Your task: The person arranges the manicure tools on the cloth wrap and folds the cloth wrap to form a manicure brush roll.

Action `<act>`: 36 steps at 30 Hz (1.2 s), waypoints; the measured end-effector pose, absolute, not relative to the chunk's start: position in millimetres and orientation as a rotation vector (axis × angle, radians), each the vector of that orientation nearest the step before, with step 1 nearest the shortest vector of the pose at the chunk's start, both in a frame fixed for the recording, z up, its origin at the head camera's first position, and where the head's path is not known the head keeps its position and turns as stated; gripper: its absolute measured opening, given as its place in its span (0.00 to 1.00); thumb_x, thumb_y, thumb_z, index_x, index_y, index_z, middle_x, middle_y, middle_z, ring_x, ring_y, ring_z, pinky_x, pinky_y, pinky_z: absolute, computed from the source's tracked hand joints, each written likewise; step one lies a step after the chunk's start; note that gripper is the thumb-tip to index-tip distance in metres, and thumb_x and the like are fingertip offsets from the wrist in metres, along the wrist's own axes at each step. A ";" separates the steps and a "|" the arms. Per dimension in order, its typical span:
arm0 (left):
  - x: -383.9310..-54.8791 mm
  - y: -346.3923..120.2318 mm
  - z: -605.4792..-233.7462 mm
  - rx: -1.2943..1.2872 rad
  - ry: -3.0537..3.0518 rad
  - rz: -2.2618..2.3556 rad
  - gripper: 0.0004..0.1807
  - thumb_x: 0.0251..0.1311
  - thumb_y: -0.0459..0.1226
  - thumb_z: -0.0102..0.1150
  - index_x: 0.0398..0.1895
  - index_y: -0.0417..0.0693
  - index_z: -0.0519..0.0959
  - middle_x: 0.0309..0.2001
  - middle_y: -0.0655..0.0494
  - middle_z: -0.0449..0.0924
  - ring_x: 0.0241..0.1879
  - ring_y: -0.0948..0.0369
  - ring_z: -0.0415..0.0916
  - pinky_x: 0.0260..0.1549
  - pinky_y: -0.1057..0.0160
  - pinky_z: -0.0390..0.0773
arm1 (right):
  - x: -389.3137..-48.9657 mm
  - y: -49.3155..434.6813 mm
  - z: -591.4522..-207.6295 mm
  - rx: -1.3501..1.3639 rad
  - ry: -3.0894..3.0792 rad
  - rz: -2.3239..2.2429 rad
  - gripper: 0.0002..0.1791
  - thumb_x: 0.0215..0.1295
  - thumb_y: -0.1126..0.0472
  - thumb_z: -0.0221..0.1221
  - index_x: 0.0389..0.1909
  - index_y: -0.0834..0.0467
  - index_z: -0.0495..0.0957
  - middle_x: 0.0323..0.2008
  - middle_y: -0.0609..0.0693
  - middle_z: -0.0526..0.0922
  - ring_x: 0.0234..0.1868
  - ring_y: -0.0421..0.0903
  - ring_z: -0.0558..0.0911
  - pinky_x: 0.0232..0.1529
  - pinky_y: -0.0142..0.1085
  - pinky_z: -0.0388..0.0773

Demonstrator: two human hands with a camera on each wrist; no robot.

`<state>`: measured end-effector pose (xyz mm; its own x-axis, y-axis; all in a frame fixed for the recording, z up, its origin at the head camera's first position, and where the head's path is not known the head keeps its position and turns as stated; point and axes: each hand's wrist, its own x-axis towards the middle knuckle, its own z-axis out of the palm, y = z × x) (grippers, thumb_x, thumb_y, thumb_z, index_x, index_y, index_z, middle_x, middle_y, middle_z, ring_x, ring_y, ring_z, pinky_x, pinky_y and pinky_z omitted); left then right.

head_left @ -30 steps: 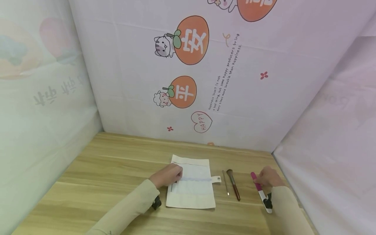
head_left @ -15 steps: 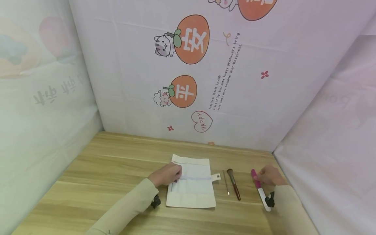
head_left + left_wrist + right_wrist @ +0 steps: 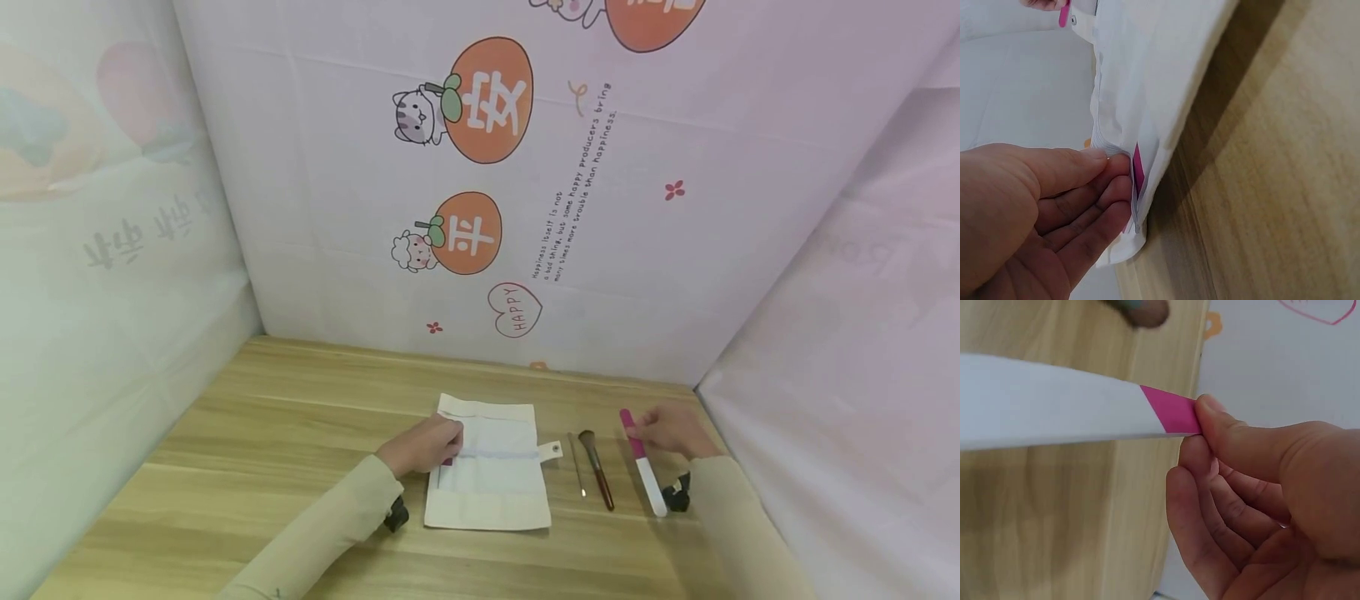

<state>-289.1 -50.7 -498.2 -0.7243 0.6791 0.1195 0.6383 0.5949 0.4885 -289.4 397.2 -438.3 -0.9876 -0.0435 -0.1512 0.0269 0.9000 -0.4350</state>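
A pink-and-white nail file [image 3: 649,483] is pinched near its pink end between the thumb and fingers of my right hand [image 3: 671,429]. In the right wrist view the white part of the file extends left, away from the hand [image 3: 1254,487]. My left hand [image 3: 426,446] is at the left side of an unfolded white cloth pouch [image 3: 495,510]. Up close in the left wrist view, its thumb and fingers pinch the ribbed pocket edge [image 3: 1110,149] and hold it away from the backing. A pink strip [image 3: 1139,170] shows inside that pocket.
Right of the pouch lie a thin metal stick [image 3: 577,471] and a makeup brush [image 3: 598,475] with a reddish-brown handle. The pouch has a snap tab [image 3: 551,451] on its right side. Printed white cloth walls [image 3: 360,275] enclose the wooden table [image 3: 300,400].
My right hand has moved left with the nail file, bringing it nearer the brush. The left hand stays at the pocket edge, nearly unmoved.
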 end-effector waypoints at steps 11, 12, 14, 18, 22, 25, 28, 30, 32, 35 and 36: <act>-288.4 -50.8 -497.0 1.127 2.737 0.776 0.12 0.76 0.28 0.55 0.30 0.43 0.75 0.23 0.61 0.71 0.24 0.69 0.66 0.29 0.71 0.69 | -315.5 333.9 -433.9 -0.041 2.861 -0.759 0.15 0.67 0.51 0.70 0.42 0.59 0.88 0.35 0.52 0.89 0.36 0.46 0.84 0.40 0.42 0.79; -288.3 -50.8 -496.7 1.127 2.737 0.779 0.11 0.76 0.28 0.55 0.30 0.43 0.75 0.23 0.61 0.71 0.24 0.69 0.66 0.29 0.71 0.69 | -318.4 327.7 -433.2 -0.056 2.862 -0.771 0.15 0.67 0.51 0.70 0.41 0.59 0.88 0.34 0.52 0.89 0.35 0.46 0.84 0.39 0.41 0.79; -287.8 -50.7 -495.6 1.130 2.736 0.785 0.11 0.75 0.28 0.55 0.30 0.42 0.75 0.23 0.60 0.72 0.24 0.69 0.66 0.29 0.70 0.70 | -325.1 315.4 -431.3 -0.073 2.852 -0.811 0.13 0.67 0.52 0.70 0.38 0.60 0.88 0.31 0.51 0.87 0.32 0.45 0.82 0.35 0.38 0.76; -287.2 -50.2 -495.2 1.129 2.743 0.781 0.12 0.75 0.27 0.55 0.29 0.43 0.75 0.23 0.60 0.71 0.24 0.69 0.65 0.29 0.70 0.70 | -338.5 290.9 -424.8 -0.106 2.848 -0.911 0.12 0.66 0.55 0.71 0.32 0.61 0.87 0.25 0.52 0.86 0.27 0.44 0.77 0.30 0.35 0.72; -287.3 -49.3 -495.7 1.114 2.748 0.776 0.12 0.75 0.28 0.55 0.29 0.44 0.75 0.23 0.61 0.71 0.24 0.69 0.66 0.29 0.70 0.70 | -349.4 268.8 -417.6 -0.129 2.830 -1.012 0.12 0.66 0.57 0.71 0.36 0.63 0.88 0.28 0.54 0.88 0.29 0.44 0.80 0.32 0.34 0.76; -287.8 -48.8 -495.9 1.106 2.748 0.781 0.12 0.75 0.27 0.55 0.29 0.44 0.75 0.23 0.61 0.71 0.24 0.69 0.66 0.29 0.70 0.70 | -356.5 253.2 -413.7 -0.117 2.811 -1.078 0.13 0.66 0.57 0.72 0.40 0.64 0.88 0.30 0.52 0.88 0.31 0.43 0.81 0.35 0.33 0.77; -288.2 -49.3 -496.4 1.104 2.747 0.786 0.12 0.75 0.27 0.54 0.29 0.43 0.75 0.23 0.61 0.70 0.24 0.69 0.66 0.29 0.70 0.69 | -363.6 239.0 -413.2 -0.096 2.792 -1.140 0.13 0.65 0.56 0.73 0.40 0.63 0.89 0.30 0.52 0.89 0.31 0.42 0.81 0.36 0.33 0.78; -288.9 -50.1 -497.4 1.106 2.752 0.785 0.12 0.75 0.27 0.54 0.29 0.43 0.75 0.23 0.62 0.69 0.24 0.69 0.65 0.29 0.70 0.69 | -368.5 230.0 -414.4 -0.080 2.774 -1.179 0.13 0.65 0.56 0.73 0.40 0.62 0.89 0.31 0.51 0.89 0.32 0.42 0.82 0.37 0.34 0.80; -289.4 -50.7 -498.4 1.107 2.758 0.782 0.13 0.75 0.27 0.54 0.29 0.43 0.75 0.23 0.62 0.69 0.24 0.69 0.64 0.29 0.70 0.69 | -372.4 221.7 -415.9 -0.063 2.744 -1.228 0.12 0.66 0.56 0.73 0.41 0.62 0.89 0.33 0.51 0.90 0.34 0.43 0.84 0.41 0.35 0.83; -289.6 -50.7 -499.6 1.115 2.756 0.787 0.12 0.75 0.27 0.54 0.29 0.43 0.75 0.23 0.62 0.69 0.24 0.69 0.64 0.29 0.70 0.69 | -376.1 210.4 -418.6 -0.039 2.674 -1.327 0.12 0.66 0.58 0.72 0.42 0.63 0.88 0.36 0.54 0.91 0.39 0.48 0.88 0.48 0.40 0.87; -289.5 -50.7 -500.0 1.118 2.752 0.789 0.12 0.75 0.27 0.54 0.29 0.42 0.76 0.23 0.62 0.69 0.24 0.69 0.64 0.29 0.71 0.69 | -376.8 207.0 -419.6 -0.029 2.649 -1.359 0.12 0.66 0.58 0.72 0.42 0.63 0.88 0.37 0.54 0.91 0.41 0.50 0.89 0.51 0.42 0.87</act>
